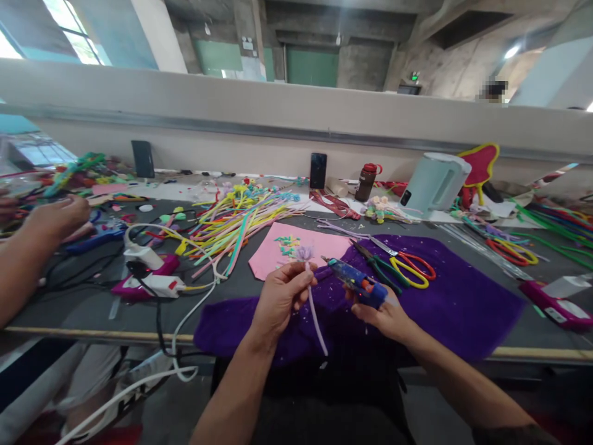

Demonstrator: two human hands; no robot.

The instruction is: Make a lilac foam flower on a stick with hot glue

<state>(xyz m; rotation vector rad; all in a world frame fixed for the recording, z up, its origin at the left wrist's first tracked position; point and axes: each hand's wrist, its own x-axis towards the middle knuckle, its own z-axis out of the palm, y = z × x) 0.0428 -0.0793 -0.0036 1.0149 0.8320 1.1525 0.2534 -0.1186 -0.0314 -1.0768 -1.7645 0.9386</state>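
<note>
Between the fingertips of my left hand [283, 295] is a pale lilac pipe cleaner flower [304, 253], its fluffy head up and its stem [317, 324] hanging below. My right hand [382, 315] is wrapped round a blue hot glue gun [356, 282], whose nozzle points left toward the flower, slightly apart from it. Both hands are over a purple cloth [463, 296]. Small yellow and teal pieces [287, 246] lie on a pink sheet [266, 256] just beyond the flower. Green-handled pliers [384, 272] and scissors with red and yellow handles [412, 269] rest beyond the glue gun.
Many coloured pipe cleaners [245, 222] lie at centre left. A power strip [148, 284] with cables is on the left, another [556, 306] on the right. A kettle [435, 182], bottle [368, 181] and phone [318, 170] stand behind. Another person's hand [58, 216] is at far left.
</note>
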